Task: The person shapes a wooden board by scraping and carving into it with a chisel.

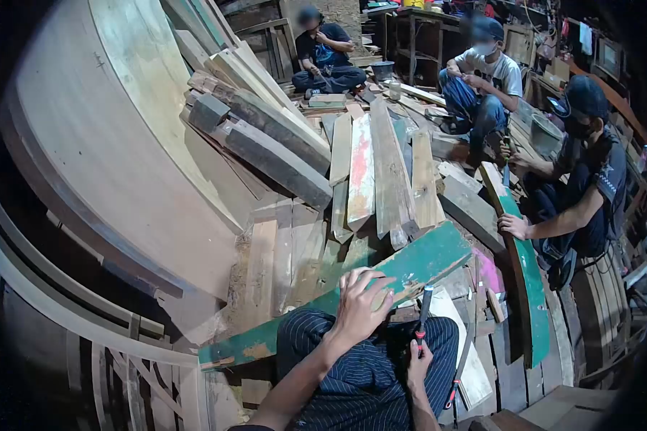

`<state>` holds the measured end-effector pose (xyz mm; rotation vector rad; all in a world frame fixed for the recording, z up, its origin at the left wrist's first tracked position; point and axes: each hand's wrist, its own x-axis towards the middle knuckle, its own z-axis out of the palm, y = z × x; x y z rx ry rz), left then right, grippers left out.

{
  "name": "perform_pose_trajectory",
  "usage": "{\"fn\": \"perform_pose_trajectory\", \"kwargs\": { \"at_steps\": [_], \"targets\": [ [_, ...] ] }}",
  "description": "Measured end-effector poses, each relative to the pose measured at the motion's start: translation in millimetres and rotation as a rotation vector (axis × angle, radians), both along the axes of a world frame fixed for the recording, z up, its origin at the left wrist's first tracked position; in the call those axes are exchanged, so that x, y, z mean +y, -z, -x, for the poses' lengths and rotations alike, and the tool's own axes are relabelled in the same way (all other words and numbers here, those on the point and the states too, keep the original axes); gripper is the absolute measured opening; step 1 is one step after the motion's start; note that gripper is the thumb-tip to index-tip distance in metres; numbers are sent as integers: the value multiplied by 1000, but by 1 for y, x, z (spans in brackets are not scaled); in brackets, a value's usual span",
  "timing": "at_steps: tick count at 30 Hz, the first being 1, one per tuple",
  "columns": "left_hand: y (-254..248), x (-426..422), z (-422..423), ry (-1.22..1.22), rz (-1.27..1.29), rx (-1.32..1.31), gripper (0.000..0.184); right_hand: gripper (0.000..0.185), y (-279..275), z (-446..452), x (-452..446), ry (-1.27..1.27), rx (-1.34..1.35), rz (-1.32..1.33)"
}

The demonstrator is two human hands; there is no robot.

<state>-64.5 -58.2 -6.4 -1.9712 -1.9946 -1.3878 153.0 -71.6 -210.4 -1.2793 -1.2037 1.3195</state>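
A long green-painted board (428, 260) with chipped patches lies slantwise before my knees. My left hand (363, 305) rests on its upper face, fingers apart and slightly bent. In my right hand (418, 363), above my right thigh, is a tool with a red and black handle (420, 333), its other end pointing up near the board's edge. Beside my right leg lies another long thin tool with a red handle (453, 394), next to a white board (474, 377).
Stacked planks (392, 172) and dark beams (273, 158) lie ahead. Large curved panels (108, 165) stand at the left. A co-worker (586, 165) at the right holds another green board (528, 287). Two more people (492, 79) (331, 54) sit farther back.
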Motion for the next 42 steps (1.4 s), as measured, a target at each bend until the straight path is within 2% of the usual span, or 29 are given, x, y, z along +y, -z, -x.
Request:
{"fn": "perform_pose_trajectory", "kwargs": {
  "at_steps": [4,7,10,12,16,19,25,28,29,32,35,38,42],
  "targets": [
    [0,-1,-1,-4,-6,5,27,28,-1,-2,1,-25,-16,-29],
    [-3,-1,-1,-13,-6,20,26,28,-14,0,-3,-23,92,92],
    [-2,-1,0,-1,11,16,27,27,-5,0,-1,-20,26,-3],
    [-2,-1,0,6,7,15,27,27,-4,0,-1,-13,59,28],
    [-5,-2,-1,-10,0,23,25,26,-34,3,-5,18,31,122],
    [-4,-2,-1,-3,13,-3,25,26,-13,-4,-1,-49,-18,47],
    [-1,-1,0,-5,19,12,27,27,5,-8,0,-39,6,87],
    [-3,-2,1,-15,13,-13,27,28,43,-2,-2,189,-138,-48],
    [-5,-2,1,-34,-7,-16,27,28,44,-7,-3,157,-100,-47],
    [-9,-5,3,-87,-77,-32,27,30,-22,-12,-11,28,16,-61],
    [-16,-9,5,-110,-121,-74,26,29,-1,-19,-14,38,53,-80],
    [-18,-10,8,-124,-154,-108,26,26,-5,-20,-16,46,-24,-211],
    [-14,-10,10,-131,-180,-189,25,27,-52,-7,-23,11,-80,-285]
  ]
}}
